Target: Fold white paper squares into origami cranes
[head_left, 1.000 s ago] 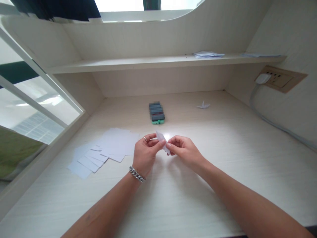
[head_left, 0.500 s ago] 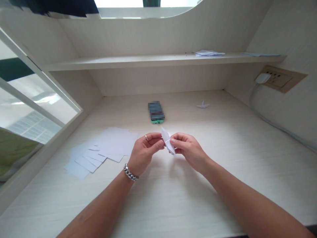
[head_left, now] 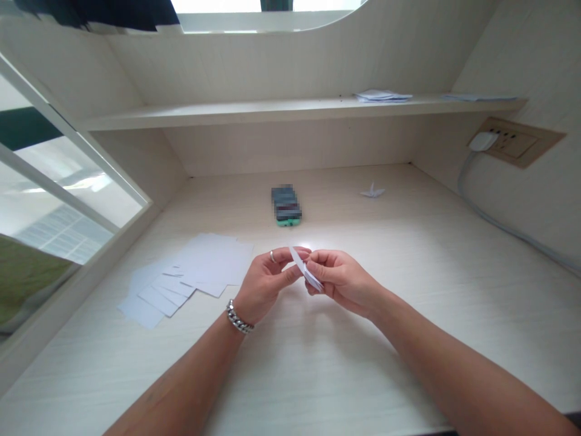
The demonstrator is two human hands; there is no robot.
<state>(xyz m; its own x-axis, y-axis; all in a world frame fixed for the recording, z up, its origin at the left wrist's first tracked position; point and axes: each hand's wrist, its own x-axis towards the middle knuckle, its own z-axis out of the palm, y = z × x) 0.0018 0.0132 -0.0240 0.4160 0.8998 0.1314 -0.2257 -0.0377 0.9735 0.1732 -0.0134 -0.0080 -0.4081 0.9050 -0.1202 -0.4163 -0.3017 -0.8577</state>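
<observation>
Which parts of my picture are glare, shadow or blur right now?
Head view: the window is blown out white; head view: glare on the desk just beyond the folded paper, whose creases look soft; head view: faint shadows below both hands; head view: the dark, green-edged object is pixelated.

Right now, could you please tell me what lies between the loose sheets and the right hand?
In the head view, the left hand and the folded paper lie between the loose sheets and the right hand.
</observation>
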